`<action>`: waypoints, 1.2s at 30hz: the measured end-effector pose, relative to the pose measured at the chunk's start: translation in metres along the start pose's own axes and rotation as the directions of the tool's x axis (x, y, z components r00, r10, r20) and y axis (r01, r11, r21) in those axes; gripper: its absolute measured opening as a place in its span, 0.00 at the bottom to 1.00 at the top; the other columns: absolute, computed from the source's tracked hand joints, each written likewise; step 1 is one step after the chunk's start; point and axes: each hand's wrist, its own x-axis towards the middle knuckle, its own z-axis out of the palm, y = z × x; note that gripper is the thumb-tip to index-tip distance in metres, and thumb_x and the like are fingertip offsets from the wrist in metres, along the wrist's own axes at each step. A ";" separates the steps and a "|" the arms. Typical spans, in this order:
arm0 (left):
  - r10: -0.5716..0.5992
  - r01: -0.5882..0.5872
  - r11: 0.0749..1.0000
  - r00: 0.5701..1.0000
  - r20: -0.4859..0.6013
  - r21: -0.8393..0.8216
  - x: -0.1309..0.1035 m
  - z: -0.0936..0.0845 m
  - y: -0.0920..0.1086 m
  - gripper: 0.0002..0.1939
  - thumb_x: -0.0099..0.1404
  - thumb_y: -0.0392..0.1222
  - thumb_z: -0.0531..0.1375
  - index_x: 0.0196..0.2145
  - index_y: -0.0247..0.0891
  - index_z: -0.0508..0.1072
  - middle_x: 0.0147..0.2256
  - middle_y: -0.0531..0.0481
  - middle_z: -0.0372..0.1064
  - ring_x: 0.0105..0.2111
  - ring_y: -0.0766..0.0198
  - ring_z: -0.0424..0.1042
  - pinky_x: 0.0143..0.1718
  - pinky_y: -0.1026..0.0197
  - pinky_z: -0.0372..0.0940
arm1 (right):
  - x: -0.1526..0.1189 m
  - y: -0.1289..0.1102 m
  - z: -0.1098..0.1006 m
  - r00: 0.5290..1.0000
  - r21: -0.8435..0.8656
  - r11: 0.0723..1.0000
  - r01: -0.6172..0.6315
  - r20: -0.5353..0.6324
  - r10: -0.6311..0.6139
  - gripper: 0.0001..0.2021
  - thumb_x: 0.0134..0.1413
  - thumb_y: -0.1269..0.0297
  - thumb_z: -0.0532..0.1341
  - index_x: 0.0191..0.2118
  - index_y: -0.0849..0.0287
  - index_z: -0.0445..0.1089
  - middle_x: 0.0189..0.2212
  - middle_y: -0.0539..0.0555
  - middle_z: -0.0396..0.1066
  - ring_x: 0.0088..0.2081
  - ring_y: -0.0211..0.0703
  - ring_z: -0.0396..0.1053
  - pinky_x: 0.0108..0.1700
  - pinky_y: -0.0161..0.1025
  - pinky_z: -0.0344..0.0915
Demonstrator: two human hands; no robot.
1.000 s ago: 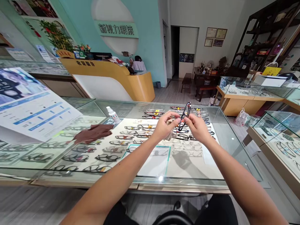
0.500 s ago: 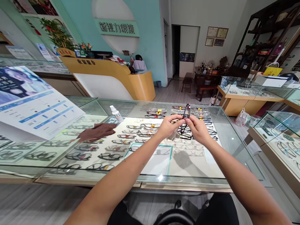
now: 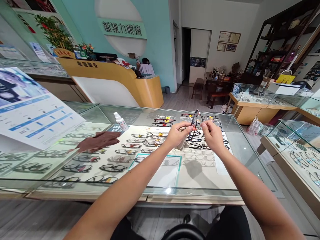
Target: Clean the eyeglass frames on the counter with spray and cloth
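Observation:
A pair of dark-rimmed eyeglasses (image 3: 192,122) is held up above the glass display counter (image 3: 207,196), between my two hands. My left hand (image 3: 178,135) pinches the front of the frame between thumb and fingers. A light beige cloth (image 3: 184,145) hangs below that hand, seemingly held in it too. With closed fingertips, my right hand (image 3: 212,135) grips one temple arm, which is opened away from the front. Under the glass, rows of eyeglass frames (image 3: 113,167) lie beneath and around both hands.
On the counter to the left are a brown cloth (image 3: 100,141), a white spray bottle (image 3: 121,122) and a standing desk calendar (image 3: 32,110). A teal-edged white mat (image 3: 160,175) shows near the front. Another glass showcase (image 3: 295,150) stands at right, with a yellow reception desk (image 3: 147,90) behind.
My right hand has moved slightly away from my left, and the temple arm now swings wider from the front of the eyeglasses. The whole view has shifted a little.

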 end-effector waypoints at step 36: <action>-0.085 0.086 0.996 0.995 0.043 -0.022 -0.007 0.005 -0.003 0.28 0.51 0.67 0.75 0.34 0.38 0.85 0.40 0.39 0.83 0.47 0.45 0.80 0.57 0.42 0.71 | -0.002 0.015 0.009 0.942 -0.416 0.872 0.258 -0.091 -0.322 0.23 0.70 0.56 0.55 0.64 0.62 0.68 0.55 0.68 0.76 0.53 0.62 0.74 0.56 0.57 0.71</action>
